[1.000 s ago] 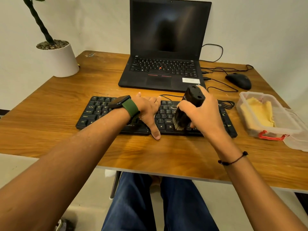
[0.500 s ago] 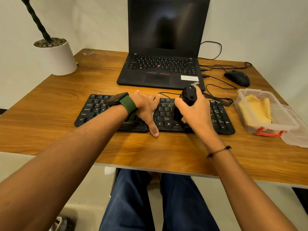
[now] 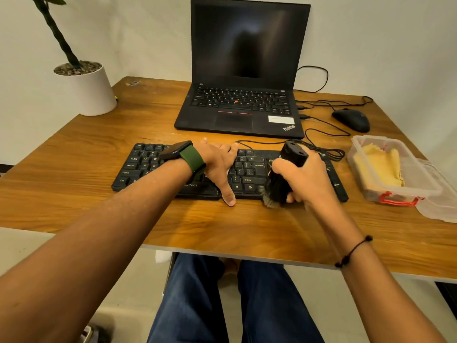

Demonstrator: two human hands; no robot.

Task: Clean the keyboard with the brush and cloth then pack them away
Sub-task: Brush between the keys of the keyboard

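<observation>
A black keyboard point(image 3: 249, 169) lies across the middle of the wooden table. My left hand point(image 3: 218, 164) rests flat on its centre with straight fingers, thumb reaching over the front edge. My right hand point(image 3: 305, 179) grips a black brush point(image 3: 284, 174), whose pale-tipped bristles touch the keyboard's front edge right of centre. A yellow cloth point(image 3: 380, 167) lies inside a clear plastic box point(image 3: 415, 191) with a red latch, at the right of the table.
An open black laptop point(image 3: 242, 102) stands behind the keyboard. A black mouse point(image 3: 351, 119) and loose cables lie at the back right. The box's clear lid point(image 3: 442, 206) sits beside it. A white plant pot point(image 3: 86, 90) stands at the back left.
My right hand has swept the brush toward me and to the right, from the keys down to the keyboard's front edge. My left hand has stayed flat on the keyboard.
</observation>
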